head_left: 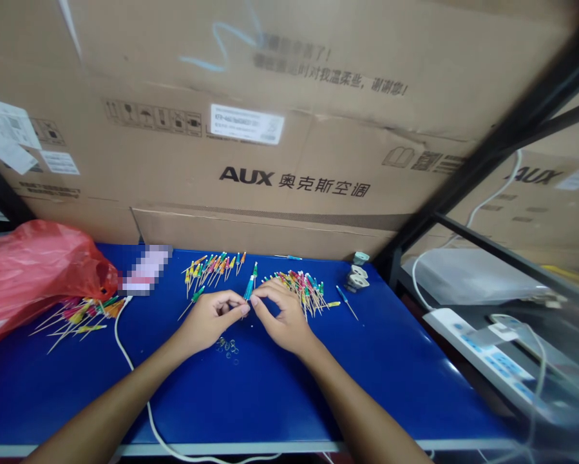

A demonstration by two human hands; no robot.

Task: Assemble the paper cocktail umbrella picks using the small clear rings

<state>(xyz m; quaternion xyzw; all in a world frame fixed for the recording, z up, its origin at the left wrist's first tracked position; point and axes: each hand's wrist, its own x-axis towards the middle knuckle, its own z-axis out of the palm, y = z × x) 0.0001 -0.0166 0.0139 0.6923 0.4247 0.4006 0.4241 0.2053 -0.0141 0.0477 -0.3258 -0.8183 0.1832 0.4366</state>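
Note:
A folded blue paper cocktail umbrella stands between my two hands above the middle of the table. My left hand is closed, its thumb and fingertips pinching the lower part of the umbrella. From the other side, my right hand pinches at it with thumb and forefinger. Small clear rings, perhaps rubber bands, lie just below the hands. Behind my left hand rests a row of folded cocktail umbrellas; a denser pile of umbrellas lies beside my right hand, partly hidden by it.
A red plastic bag lies at the left, with loose umbrellas beside it. A white cable runs from a blurred phone across the blue table. Small containers stand back right, near a black frame. A power strip lies right.

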